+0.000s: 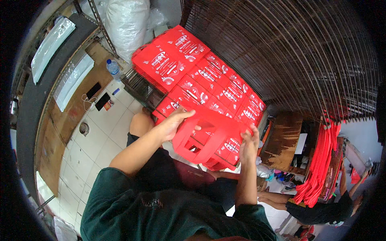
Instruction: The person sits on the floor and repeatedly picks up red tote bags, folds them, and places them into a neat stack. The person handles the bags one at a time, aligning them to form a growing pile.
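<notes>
Between my hands is a red fabric bag (221, 121) with loop handles, held up in front of my lap. My left hand (173, 123) is closed on its left side, the thumb lying on top along the edge. At the other side my right hand (249, 141) pinches the bag with bent fingers. Through the handle opening some white-printed red cloth shows. Just beyond, stacks of red bags (189, 94) with white prints lie flat, side by side. The underside of the held bag is hidden.
Dark wire racks (281, 48) rise behind the stacks. A large white plastic sack (125, 30) stands at the back left. On the left floor are a water bottle (113, 68) and phones (102, 101). To the right hang red strips (319, 160), near another person (325, 207).
</notes>
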Demonstrator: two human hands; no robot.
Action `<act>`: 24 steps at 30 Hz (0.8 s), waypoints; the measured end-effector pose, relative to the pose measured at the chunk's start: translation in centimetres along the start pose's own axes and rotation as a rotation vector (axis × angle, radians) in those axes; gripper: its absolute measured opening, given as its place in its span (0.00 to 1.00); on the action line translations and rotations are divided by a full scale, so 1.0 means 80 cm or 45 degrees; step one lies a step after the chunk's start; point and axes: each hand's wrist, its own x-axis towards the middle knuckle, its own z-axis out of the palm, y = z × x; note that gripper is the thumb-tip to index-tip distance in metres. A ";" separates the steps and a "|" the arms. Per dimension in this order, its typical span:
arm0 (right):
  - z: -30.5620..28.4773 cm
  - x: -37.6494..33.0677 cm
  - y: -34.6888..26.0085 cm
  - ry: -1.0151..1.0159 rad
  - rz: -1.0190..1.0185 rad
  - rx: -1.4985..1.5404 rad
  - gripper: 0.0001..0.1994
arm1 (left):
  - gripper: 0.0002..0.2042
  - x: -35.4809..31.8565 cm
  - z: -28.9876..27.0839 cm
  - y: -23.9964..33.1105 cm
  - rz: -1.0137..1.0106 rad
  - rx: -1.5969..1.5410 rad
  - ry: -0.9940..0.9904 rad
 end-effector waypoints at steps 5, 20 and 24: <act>0.021 0.179 0.030 -0.022 0.196 -0.129 0.17 | 0.23 0.137 -0.032 0.076 -0.030 0.225 -0.056; 0.002 0.382 0.259 -0.140 0.217 -0.280 0.23 | 0.42 0.366 -0.167 0.074 0.076 0.624 0.144; -0.044 0.424 0.389 -0.086 0.202 -0.271 0.26 | 0.45 0.403 -0.190 0.053 -0.075 0.768 0.230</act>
